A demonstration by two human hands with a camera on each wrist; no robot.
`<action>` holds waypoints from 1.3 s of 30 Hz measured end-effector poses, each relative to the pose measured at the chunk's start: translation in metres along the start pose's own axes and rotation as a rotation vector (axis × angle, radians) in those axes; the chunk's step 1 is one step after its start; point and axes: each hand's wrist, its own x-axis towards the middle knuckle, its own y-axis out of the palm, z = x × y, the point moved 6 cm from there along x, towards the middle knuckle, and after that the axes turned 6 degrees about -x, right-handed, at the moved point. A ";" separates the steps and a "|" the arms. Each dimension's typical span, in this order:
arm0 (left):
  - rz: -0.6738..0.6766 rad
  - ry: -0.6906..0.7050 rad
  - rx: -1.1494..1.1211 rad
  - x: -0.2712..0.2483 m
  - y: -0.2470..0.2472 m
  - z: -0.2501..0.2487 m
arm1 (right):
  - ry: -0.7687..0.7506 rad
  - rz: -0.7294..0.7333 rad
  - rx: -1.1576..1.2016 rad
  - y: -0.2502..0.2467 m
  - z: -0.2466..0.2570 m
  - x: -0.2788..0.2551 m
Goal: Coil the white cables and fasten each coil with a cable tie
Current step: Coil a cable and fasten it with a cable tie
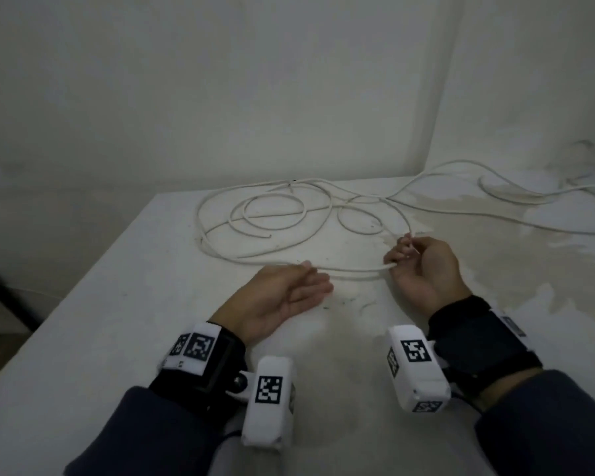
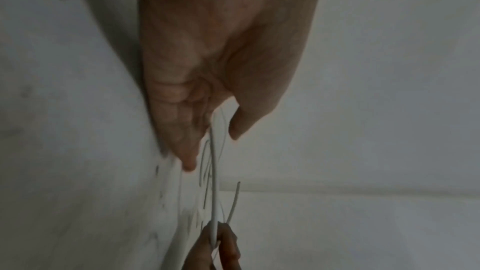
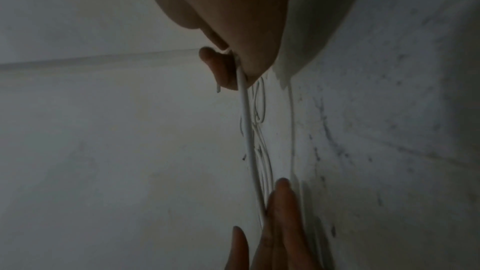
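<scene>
**A:** Across the middle of the white table [image 1: 93, 304] lies the white cable [image 1: 265, 214], in loose overlapping loops at the far side. One strand runs off to the far right corner; another comes near, crossing left to right between the two hands.

**B:** Who has hold of it?

**A:** That near strand ends in the right hand [image 1: 423, 269]. Its fingers are curled round the cable, and a short cut end pokes up past the fingertips. From the right wrist view, the cable [image 3: 246, 130] drops out from between thumb and fingers [image 3: 218, 69], pinched tight.

**B:** And the left hand?

**A:** It [image 1: 282, 297] lies palm up on the table, fingers straight and relaxed, nearly together. The strand passes at its fingertips; in the left wrist view the cable [image 2: 215, 171] runs out between thumb and fingers [image 2: 187, 151], but whether they press it I cannot tell. They are not curled round it.

**B:** Are the hands close?

**A:** Apart, with the taut strand bridging the gap, left of centre to right of centre, both nearer than the loops.

**B:** Anything else around?

**A:** Black straps with white tagged camera blocks [image 1: 272, 403] on both wrists, dark sleeves [image 1: 145, 438] below them. Pale stains [image 1: 516, 269] mark the table's right side. Plain white walls [image 1: 186, 80] meet in a corner behind the far right edge.
</scene>
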 end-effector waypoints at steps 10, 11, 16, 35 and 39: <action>-0.129 0.285 -0.583 0.003 -0.016 -0.017 | 0.095 0.119 -0.365 0.017 -0.026 -0.021; -0.120 0.272 -0.587 0.004 -0.014 -0.017 | 0.103 0.132 -0.391 0.018 -0.027 -0.021; -0.117 0.247 -0.496 0.011 -0.015 -0.016 | 0.197 0.208 -0.494 0.023 -0.040 -0.025; 0.068 0.225 0.122 0.005 0.003 -0.010 | -0.156 0.312 -0.903 0.039 -0.044 -0.028; 0.143 0.207 0.239 0.003 0.006 -0.005 | -0.162 0.371 -0.941 0.042 -0.047 -0.030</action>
